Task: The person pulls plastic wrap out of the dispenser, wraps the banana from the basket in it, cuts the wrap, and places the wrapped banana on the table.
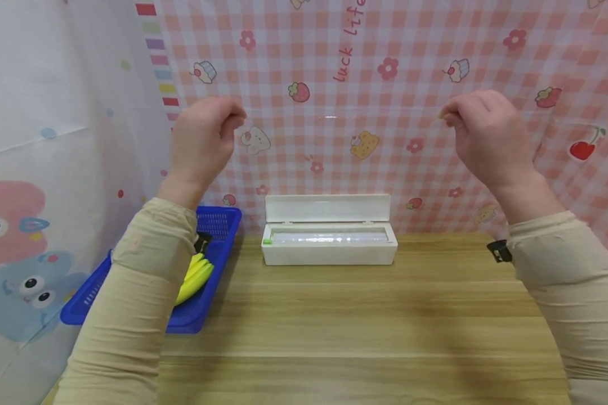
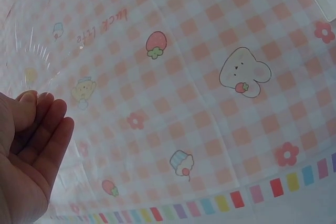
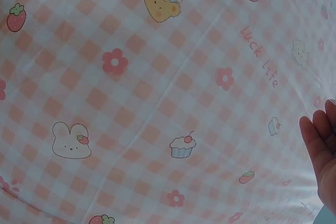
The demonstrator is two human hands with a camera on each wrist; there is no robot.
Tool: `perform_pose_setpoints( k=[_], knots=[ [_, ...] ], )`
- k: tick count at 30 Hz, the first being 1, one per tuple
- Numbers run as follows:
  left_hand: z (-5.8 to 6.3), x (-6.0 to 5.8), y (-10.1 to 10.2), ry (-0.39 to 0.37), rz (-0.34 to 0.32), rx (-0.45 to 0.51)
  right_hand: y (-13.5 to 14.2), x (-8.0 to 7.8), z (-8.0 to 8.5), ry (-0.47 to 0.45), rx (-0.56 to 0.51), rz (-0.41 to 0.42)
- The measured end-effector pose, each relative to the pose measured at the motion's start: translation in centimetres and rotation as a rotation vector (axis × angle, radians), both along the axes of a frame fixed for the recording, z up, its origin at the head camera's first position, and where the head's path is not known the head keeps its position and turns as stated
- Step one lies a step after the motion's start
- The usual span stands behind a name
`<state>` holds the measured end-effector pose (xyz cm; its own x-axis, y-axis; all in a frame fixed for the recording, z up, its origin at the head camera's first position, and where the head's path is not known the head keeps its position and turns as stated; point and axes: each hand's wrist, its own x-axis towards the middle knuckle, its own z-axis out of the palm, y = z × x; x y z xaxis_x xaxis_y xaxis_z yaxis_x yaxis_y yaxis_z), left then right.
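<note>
Checked backdrop (image 1: 365,84), clear film (image 2: 34,53) barely visible

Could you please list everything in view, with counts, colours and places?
Table: one, brown, foreground
Checked cloth: one, pink and white, behind the table
Printed cloth: one, mostly white, left
Box: one, white, lid open, at table's back
Clear roll: one, transparent, in box
Green piece: one, green, box's left end
Basket: one, blue, table's left side
Bananas: one bunch, yellow, in basket
Film: one sheet, transparent, faint, before checked cloth
Wrist pieces: two, black, at wrists
Sleeves: two, beige, on arms
Left hand: one, raised, pinching film
Right hand: one, raised, apparently pinching film
</note>
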<state>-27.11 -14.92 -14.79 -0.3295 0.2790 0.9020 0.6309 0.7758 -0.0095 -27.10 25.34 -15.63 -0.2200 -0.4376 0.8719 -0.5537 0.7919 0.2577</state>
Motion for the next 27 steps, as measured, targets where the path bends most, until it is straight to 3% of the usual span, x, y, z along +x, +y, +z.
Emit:
perform_pose_setpoints(
  k=[13, 27],
  knots=[
    [0.5, 0.5, -0.2, 0.005, -0.008, 0.001, -0.3, -0.1, -0.1, 0.060, -0.099, 0.055],
    [0.7, 1.4, -0.5, 0.025, -0.076, -0.011, -0.4, 0.8, 0.0, 0.069, -0.126, 0.064]
  ],
)
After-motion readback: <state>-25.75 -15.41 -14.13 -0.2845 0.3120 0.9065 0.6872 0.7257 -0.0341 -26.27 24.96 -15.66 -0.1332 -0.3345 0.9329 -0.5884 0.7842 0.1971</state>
